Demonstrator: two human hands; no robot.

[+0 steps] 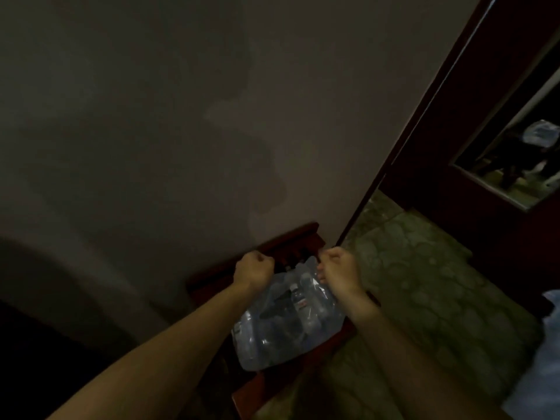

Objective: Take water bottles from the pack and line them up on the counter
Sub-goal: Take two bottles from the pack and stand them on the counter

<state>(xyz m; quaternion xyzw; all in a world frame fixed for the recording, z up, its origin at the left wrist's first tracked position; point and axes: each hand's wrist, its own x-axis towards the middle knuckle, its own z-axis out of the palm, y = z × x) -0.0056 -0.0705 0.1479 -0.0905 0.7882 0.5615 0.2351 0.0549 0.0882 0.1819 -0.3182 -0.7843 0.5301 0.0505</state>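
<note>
The pack (288,322) lies on the dark wooden counter (288,241) by the wall, still wrapped; the left hand (253,266) and right hand (338,268) clench its plastic at the far end; no bottle stands out yet, so nearly everything seems left.

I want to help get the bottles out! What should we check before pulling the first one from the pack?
1. Pack rests on the wooden counter: ok.
2. Left hand grips the plastic wrap's far edge: ok.
3. Right hand grips the wrap too: ok.
4. Wrap torn open wide enough: cannot tell, too dim.
5. Room on the counter for a row: cannot tell, the pack covers most of it.
6. Bottles lined up so far: not ok, none out.
</note>
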